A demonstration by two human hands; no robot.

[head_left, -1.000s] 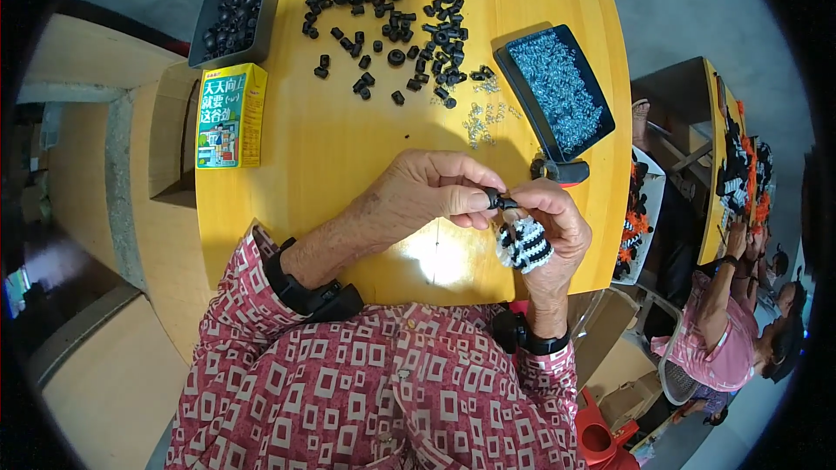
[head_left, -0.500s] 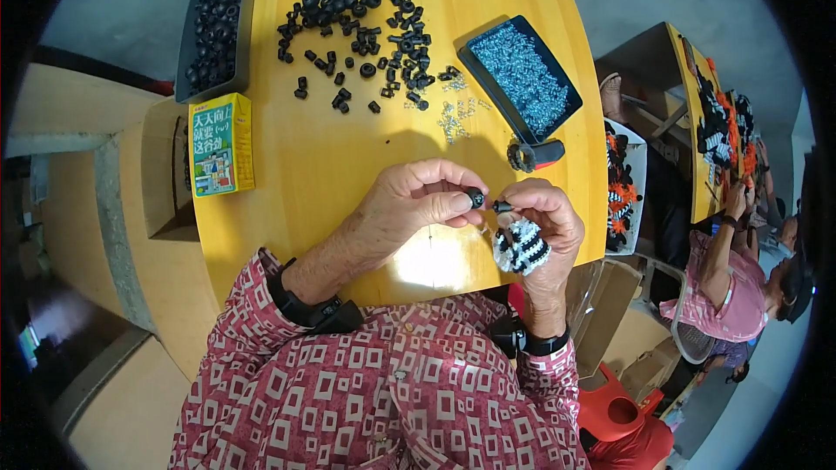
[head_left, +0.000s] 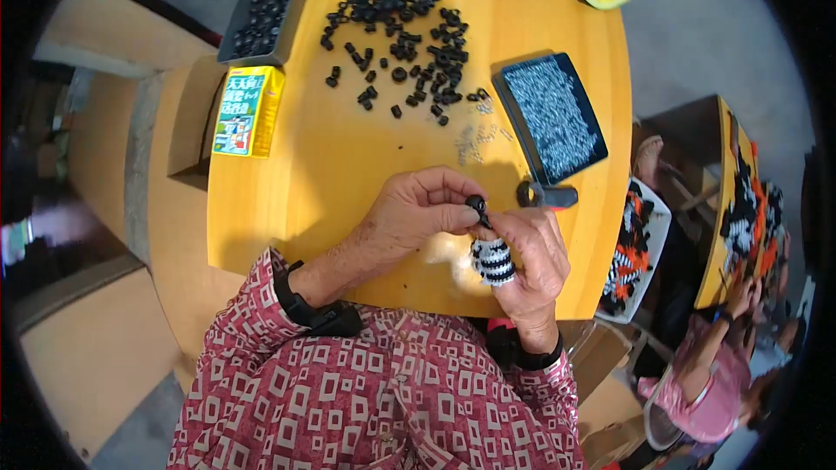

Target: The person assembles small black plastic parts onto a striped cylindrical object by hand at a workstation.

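"Something moved! Half a second ago, the round black shiny knob (head_left: 475, 203) had a gap beside it. Now it looks like it touches the small dark tip (head_left: 485, 220) next to it. And the black and white striped knit piece (head_left: 494, 263) has turned, so its stripes lie flatter."

"Where is that?"

"Over the near part of a big yellow wooden table (head_left: 348, 165), a bit right of its middle."

"What else is big?"

"Off the table's right side is a white bin (head_left: 657, 231) with orange, black and white things in it."

"And smaller than that?"

"On the table's right side is a black boxy tray (head_left: 576, 168), full of tiny shiny blue-grey bits. At the table's far left corner is a dark grey boxy tray (head_left: 251, 60) with round black things. Close to that, at the table's left edge, stands a yellow and green carton (head_left: 246, 113)."

"What are the fingers doing?"

"The bare left hand (head_left: 427, 209) pinches the knob with thumb and pointing finger. The bare right hand (head_left: 533, 261) has its fingertips close together by the tip and holds the knit piece. I can't tell how its hidden fingers sit."

"What's littlest?"

"Lots of small black bits (head_left: 448, 55) across the table's far middle, and tiny clear bits (head_left: 470, 144) nearer its middle."
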